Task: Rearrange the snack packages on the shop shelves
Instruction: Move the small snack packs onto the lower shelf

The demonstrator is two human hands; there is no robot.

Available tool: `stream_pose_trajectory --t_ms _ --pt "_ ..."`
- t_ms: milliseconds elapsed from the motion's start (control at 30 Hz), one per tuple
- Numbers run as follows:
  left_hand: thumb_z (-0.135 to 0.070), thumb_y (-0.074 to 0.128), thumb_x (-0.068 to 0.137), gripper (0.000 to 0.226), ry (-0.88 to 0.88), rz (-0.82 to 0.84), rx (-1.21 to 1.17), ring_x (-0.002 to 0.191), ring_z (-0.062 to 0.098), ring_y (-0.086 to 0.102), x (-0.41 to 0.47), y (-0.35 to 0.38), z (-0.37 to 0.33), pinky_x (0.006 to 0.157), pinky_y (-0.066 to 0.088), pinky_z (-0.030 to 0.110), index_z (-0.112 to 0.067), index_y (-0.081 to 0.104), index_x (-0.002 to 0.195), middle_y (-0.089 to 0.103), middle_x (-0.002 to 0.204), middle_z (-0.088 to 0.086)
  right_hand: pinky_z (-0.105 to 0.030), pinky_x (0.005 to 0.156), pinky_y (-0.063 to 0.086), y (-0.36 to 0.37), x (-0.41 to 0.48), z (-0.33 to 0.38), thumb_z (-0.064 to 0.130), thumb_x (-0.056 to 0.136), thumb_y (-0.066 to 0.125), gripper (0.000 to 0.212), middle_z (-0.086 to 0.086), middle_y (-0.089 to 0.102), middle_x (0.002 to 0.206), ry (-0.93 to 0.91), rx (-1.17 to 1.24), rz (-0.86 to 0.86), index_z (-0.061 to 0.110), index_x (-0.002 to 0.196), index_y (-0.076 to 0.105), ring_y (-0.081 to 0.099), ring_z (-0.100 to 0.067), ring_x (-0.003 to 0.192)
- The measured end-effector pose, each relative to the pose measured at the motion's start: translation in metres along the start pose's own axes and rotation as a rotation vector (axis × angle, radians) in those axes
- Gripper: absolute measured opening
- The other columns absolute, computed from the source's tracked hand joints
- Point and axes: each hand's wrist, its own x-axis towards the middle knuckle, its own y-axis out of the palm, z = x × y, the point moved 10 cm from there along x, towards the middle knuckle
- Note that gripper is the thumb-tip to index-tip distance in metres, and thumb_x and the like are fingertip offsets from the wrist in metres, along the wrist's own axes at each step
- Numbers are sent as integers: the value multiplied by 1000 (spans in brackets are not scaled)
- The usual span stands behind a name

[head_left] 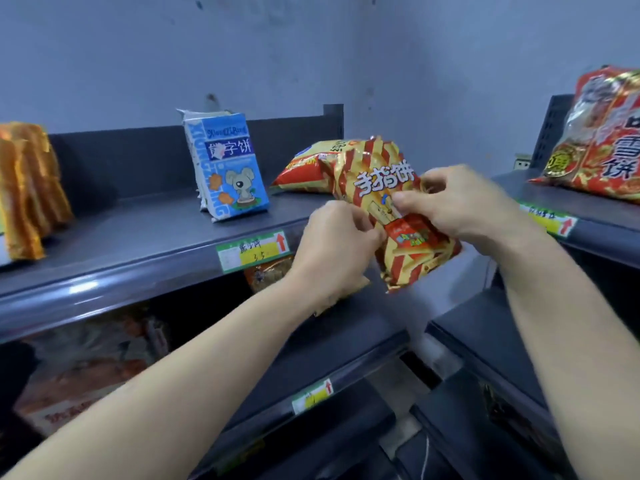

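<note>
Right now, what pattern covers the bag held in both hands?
Bag: red and gold stripes, best in head view.

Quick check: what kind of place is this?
Most likely a small shop: dark grey metal shelves with green-and-yellow price tags on their edges, a blue cartoon-mouse biscuit pack, and a red-and-gold striped snack bag.

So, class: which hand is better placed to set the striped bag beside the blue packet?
Probably the left hand: it grips the striped bag on the side nearer the blue packet.

Two hands (337,252) (460,202), one striped bag (384,178) — one blue pack (235,168)
</note>
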Motion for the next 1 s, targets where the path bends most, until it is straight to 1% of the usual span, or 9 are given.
stream_pose_trajectory --t_ms 67,167,267,467,567,667,833,933,1000 --pt "-21 68 83 24 48 -89 -77 66 18 61 34 -13 -18 62 50 31 -5 66 64 66 69 4 -33 70 50 -20 30 11 31 82 68 24 -7 70 90 -70 104 -74 10 94 67 65 -23 80" --pt "-19 69 82 18 61 -190 -149 80 24 68 92 -28 -32 79 56 42 -3 70 75 72 82 10 -33 83 53 -38 81 21 29 84 68 31 -3 69 102 -150 270 -96 11 110 65 66 -19 91" --pt "-18 69 82 14 79 -241 -141 81 24 69 146 -33 -40 81 56 43 -7 68 73 72 82 9 -35 90 53 -44 130 22 22 84 70 39 -2 68 109 -192 436 -46 12 120 60 65 -18 99" --pt "-12 66 84 26 32 -237 -196 79 21 62 218 -13 -21 87 54 45 -18 57 60 67 83 11 -31 82 55 -32 204 12 -8 77 63 62 2 63 107 -248 555 100 19 131 51 63 -17 97" --pt "-15 62 89 19 1 -232 -210 78 18 61 244 -8 -8 77 54 35 -16 57 71 65 87 8 -18 65 53 -20 230 4 -10 81 60 67 9 60 100 -232 608 174 21 138 44 60 -5 83" --pt "-20 57 93 11 -17 -229 -169 75 12 59 265 -11 -3 63 45 21 -15 57 83 63 85 3 -11 51 47 -5 253 0 -7 83 60 73 2 60 109 -214 649 217 26 144 35 58 -5 83" --pt "-24 49 97 14 -102 -179 -62 81 12 63 291 -15 14 54 41 14 -14 55 105 67 97 6 -18 60 50 18 286 5 -10 84 58 73 -7 56 115 -234 707 240 25 143 32 59 -16 94" --pt "-22 49 97 23 -180 -77 21 101 19 61 298 -3 36 77 50 26 -21 52 119 64 112 8 -24 67 53 39 305 -1 -11 83 57 74 -10 58 123 -196 713 289 24 143 33 59 -23 103" --pt "-22 48 97 34 -232 21 114 111 19 56 298 9 51 92 47 34 -27 44 131 58 123 4 -31 73 55 53 314 -12 -10 84 55 70 -10 59 125 -154 688 330 24 142 35 60 -25 102"
